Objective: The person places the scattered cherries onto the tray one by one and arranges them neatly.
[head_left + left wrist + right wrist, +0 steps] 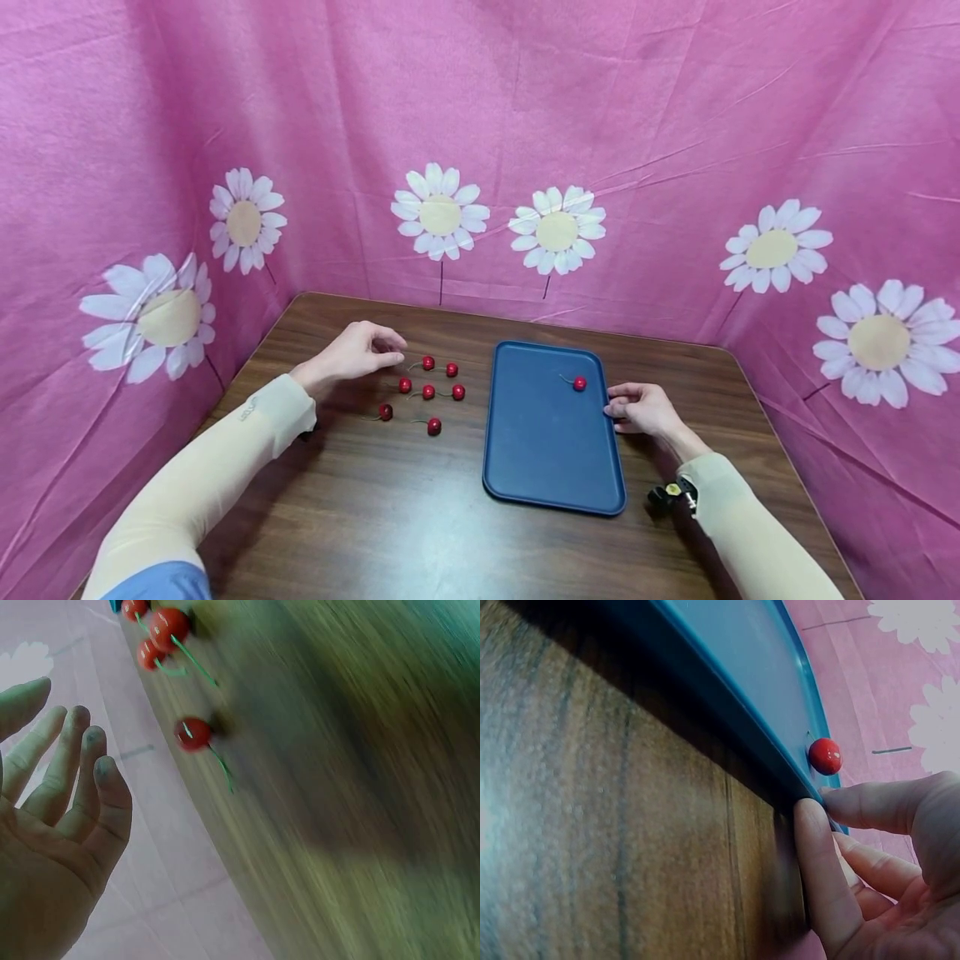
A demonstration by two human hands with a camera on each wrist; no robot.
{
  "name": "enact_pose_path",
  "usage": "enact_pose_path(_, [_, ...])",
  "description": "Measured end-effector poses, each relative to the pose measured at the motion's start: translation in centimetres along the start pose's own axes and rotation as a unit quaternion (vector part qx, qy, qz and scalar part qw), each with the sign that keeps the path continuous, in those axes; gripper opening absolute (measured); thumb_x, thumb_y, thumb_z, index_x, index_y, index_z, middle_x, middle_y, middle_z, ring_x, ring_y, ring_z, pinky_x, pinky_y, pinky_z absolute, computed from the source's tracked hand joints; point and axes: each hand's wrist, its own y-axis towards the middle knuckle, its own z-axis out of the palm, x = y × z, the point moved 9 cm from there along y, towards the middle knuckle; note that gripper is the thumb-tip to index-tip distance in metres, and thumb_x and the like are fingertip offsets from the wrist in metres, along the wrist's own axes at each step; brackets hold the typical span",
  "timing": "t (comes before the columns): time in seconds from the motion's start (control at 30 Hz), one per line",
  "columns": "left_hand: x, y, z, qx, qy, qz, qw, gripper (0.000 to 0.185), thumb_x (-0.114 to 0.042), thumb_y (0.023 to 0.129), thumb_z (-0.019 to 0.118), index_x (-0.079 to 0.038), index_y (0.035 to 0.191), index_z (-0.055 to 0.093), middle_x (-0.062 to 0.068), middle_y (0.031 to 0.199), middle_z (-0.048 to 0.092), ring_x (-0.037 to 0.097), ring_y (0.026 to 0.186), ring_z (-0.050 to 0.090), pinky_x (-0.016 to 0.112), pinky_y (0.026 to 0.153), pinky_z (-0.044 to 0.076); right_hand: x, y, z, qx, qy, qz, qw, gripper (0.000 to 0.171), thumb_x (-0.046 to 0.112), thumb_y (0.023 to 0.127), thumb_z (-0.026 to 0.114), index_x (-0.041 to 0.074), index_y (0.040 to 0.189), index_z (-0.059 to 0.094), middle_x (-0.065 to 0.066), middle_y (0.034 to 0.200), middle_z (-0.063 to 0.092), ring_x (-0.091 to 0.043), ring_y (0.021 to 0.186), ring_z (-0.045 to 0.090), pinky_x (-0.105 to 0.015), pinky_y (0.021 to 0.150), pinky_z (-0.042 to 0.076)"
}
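Right hand [885, 877] fingertips touching blue tray [727, 682] rim; red cherry [826, 756] on tray.

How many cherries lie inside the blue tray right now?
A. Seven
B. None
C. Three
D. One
D: a single cherry lies at the far right of the blue tray, close to the right hand at the rim; the other cherries lie on the table.

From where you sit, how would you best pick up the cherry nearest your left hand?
Probably by its stem. The cherry lies on the table with its thin stem pointing left toward the left hand, whose fingers hang relaxed and hold nothing. A thumb-and-forefinger grip from the left reaches the stem first, and the round fruit might roll.
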Motion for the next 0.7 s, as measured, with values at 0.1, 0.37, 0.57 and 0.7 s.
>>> enact_pose_path(0.1, [1.0, -0.2, -0.6, -0.014, 0.009, -0.006, 0.9998, 0.025, -0.017, 0.103, 0.079, -0.006, 0.125, 0.083, 0.006, 0.108, 0.086, 0.015, 0.096, 0.075, 0.032, 0.087, 0.059, 0.0, 0.0, 0.1, 0.000, 0.002, 0.001, 1.000, 0.056, -0.005, 0.099, 0.077, -0.022, 0.146, 0.055, 0.004, 0.091, 0.080, -0.005, 0.076, 0.074, -0.029, 0.068, 0.068])
enact_pose_path(0.37, [3.4, -0.9, -1.2, -0.035, 0.021, -0.023, 0.9989, 0.028, -0.019, 0.102, 0.080, -0.002, 0.124, 0.082, 0.012, 0.110, 0.085, 0.020, 0.099, 0.075, 0.034, 0.088, 0.056, 0.0, 0.0, 0.0, 0.001, -0.004, -0.003, 1.000, 0.055, -0.004, 0.100, 0.077, -0.023, 0.146, 0.054, 0.005, 0.090, 0.079, -0.004, 0.077, 0.073, -0.029, 0.069, 0.068])
enact_pose_path(0.57, [5.1, -1.3, -1.1, -0.029, 0.011, -0.044, 0.9985, 0.030, -0.018, 0.098, 0.084, -0.001, 0.122, 0.082, 0.012, 0.105, 0.085, 0.018, 0.093, 0.075, 0.030, 0.083, 0.057, -0.2, 0.2, -0.1, -0.003, -0.005, 0.003, 1.000, 0.055, -0.002, 0.100, 0.078, -0.021, 0.147, 0.055, 0.004, 0.091, 0.079, -0.005, 0.078, 0.074, -0.029, 0.069, 0.068])
enact_pose_path(0.7, [6.0, -1.2, -1.2, -0.027, 0.014, -0.057, 0.9979, 0.030, -0.017, 0.097, 0.086, -0.002, 0.123, 0.083, 0.015, 0.113, 0.086, 0.022, 0.100, 0.078, 0.033, 0.089, 0.059, -0.3, 0.3, 0.0, -0.001, -0.007, 0.002, 1.000, 0.056, -0.002, 0.100, 0.078, -0.021, 0.147, 0.055, 0.005, 0.091, 0.079, -0.005, 0.078, 0.074, -0.029, 0.069, 0.068])
